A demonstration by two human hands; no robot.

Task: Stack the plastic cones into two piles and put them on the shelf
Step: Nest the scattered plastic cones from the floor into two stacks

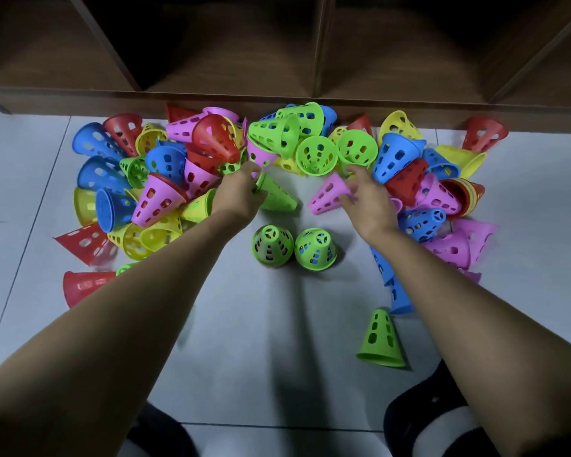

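**Q:** List the fixed surroundings, largest first.

**A:** A dark brown wooden shelf (231, 94) with open square compartments runs along the far edge. In front of it lies a pale grey tiled floor (277, 324), smooth, with thin dark joints.

**Q:** Where are the task items?

**A:** All are on the floor. A loose heap of perforated plastic cones (165, 159) in red, blue, yellow, pink and green curves along the foot of the shelf. The cones are thin-walled and glossy, with rectangular holes and a flared rim. Most lie on their sides, with their long axes pointing every way. In the gap nearer the person stand two piles, the left green-topped pile (272, 246) and the right green-topped pile (315, 249). They are just beside each other, wide rims down, axes vertical, spoked narrow ends up. A single green plastic cone (380, 339) sits apart at near right, with its narrow end toward the shelf.

**Q:** State of the hands?

**A:** The left hand (241, 189) grips a green perforated cone (277, 194). Its fingers are curled round the narrow end, and the wide rim faces the person. The right hand (365, 196) has its fingers spread over a pink perforated cone (328, 194) lying on its side. Blur hides whether they close on it.
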